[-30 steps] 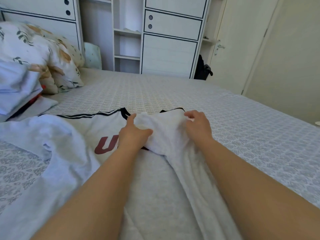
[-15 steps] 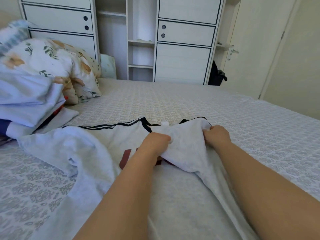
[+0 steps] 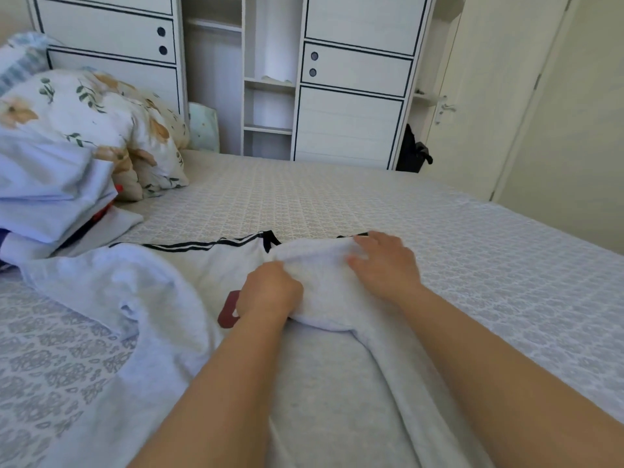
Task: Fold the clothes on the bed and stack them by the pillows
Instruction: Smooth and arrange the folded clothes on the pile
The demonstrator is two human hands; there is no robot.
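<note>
Left hand (image 3: pixel 270 290) grips the folded sleeve (image 3: pixel 324 285) of my grey shirt (image 3: pixel 337 393); right hand (image 3: pixel 385 261) presses flat, fingers straight, on it.

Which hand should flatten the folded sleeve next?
Probably the right hand: its fingers already lie straight on the folded sleeve. The left hand is curled, gripping the sleeve's edge.

Soft even daylight, wide-angle edge distortion

White shirt (image 3: pixel 209 265), black stripes; floral pillow (image 3: pixel 101 116); grey-patterned bedsheet (image 3: pixel 472 265).
</note>
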